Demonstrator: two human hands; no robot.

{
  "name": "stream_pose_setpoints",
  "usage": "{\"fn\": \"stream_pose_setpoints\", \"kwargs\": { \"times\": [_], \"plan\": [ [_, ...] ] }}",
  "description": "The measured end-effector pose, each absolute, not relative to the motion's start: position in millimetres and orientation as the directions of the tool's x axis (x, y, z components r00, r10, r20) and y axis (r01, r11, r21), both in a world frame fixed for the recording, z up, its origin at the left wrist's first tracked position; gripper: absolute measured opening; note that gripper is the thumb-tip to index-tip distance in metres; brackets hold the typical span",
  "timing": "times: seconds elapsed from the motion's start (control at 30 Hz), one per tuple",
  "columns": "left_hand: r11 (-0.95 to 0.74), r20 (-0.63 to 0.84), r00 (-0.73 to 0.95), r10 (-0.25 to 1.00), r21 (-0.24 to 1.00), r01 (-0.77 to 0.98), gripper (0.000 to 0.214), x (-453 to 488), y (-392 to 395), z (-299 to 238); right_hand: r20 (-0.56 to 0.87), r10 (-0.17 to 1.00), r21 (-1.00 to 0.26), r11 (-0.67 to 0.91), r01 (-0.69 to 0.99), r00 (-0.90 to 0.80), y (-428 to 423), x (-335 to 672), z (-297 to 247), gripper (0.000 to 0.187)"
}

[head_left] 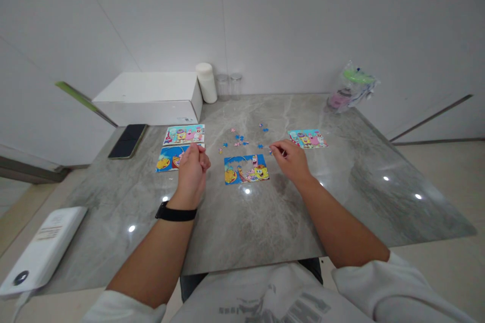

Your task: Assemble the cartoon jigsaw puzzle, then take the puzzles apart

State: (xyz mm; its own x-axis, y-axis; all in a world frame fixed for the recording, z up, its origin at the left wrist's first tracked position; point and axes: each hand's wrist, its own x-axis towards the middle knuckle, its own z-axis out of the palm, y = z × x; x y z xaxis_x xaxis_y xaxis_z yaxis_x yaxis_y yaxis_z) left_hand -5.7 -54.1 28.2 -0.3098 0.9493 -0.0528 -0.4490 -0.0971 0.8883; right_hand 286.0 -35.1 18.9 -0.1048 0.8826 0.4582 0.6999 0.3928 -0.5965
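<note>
A partly assembled cartoon jigsaw puzzle [230, 175] lies between my hands, with gaps in its upper middle where grey shows. My left hand [194, 167] is curled closed over the right part of a blue picture card [163, 160]; whatever its fingers hold, if anything, is hidden. To the right of the jigsaw, my right hand [291, 159] pinches at the tabletop, a small puzzle piece [271, 152] showing at its fingertips. Several loose blue and pink puzzle pieces [242, 138] are scattered just beyond the jigsaw. Behind the blue card lies another cartoon card [184, 134].
A third cartoon card [308, 139] lies beyond my right hand. Along the back stand a white box [151, 111], a white bottle [206, 83], two clear jars [235, 87] and a bagged cup [350, 88]. A phone [128, 141] and white power bank [45, 247] are left.
</note>
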Motion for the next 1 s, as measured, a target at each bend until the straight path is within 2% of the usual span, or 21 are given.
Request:
{"fn": "stream_pose_setpoints", "kwargs": {
  "times": [0.17, 0.4, 0.53, 0.7, 0.83, 1.0],
  "plan": [
    [0.028, -0.185, -0.204, 0.961, 0.804, -0.594, 0.051, -6, -53, 29, 0.428, 0.898, -0.612, 0.371, 0.698, -0.102, -31, 287, 9, 0.022],
    [0.15, -0.277, -0.07, 0.958, 0.697, -0.701, 0.041, -10, -49, 24, 0.409, 0.904, -0.619, 0.372, 0.692, -0.12, -30, 282, 2, 0.024],
    [0.15, -0.263, -0.052, 0.963, 0.69, -0.708, 0.04, -12, -48, 19, 0.406, 0.91, -0.664, 0.359, 0.657, -0.087, -30, 281, 2, 0.024],
    [0.132, -0.248, -0.043, 0.968, 0.644, -0.753, 0.038, -16, -47, 13, 0.382, 0.921, -0.797, 0.288, 0.531, 0.073, -17, 287, 15, 0.027],
    [0.132, -0.273, -0.042, 0.961, 0.587, -0.799, 0.038, -18, -45, 10, 0.392, 0.907, -0.854, 0.296, 0.428, 0.156, 3, 295, 41, 0.03],
    [0.088, -0.294, -0.075, 0.953, 0.504, -0.859, 0.039, -21, -42, 5, 0.4, 0.911, -0.851, 0.328, 0.411, 0.1, 33, 295, 70, 0.03]
  ]
}}
